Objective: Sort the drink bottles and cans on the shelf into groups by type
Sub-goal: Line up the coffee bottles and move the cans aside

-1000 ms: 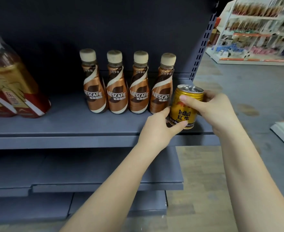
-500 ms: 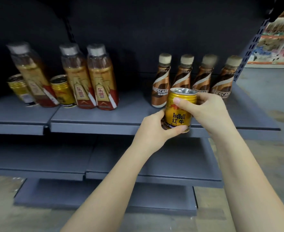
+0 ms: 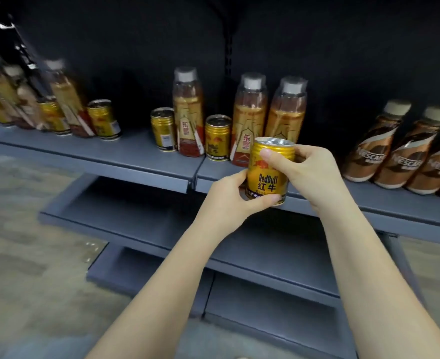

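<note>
Both hands — left hand (image 3: 229, 200), right hand (image 3: 304, 172) — grip Red Bull can (image 3: 267, 174) before shelf (image 3: 136, 156); careless placement could topple crowded tea bottles (image 3: 250, 120).

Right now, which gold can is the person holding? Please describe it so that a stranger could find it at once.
Look at the grey shelf with drinks along it, then at the row of brown coffee bottles at its right end. Just left of them, in front of the shelf edge, both hands grip a gold can. Unlike the other gold cans, which stand among the tall bottles, it is lifted off the shelf.
</note>
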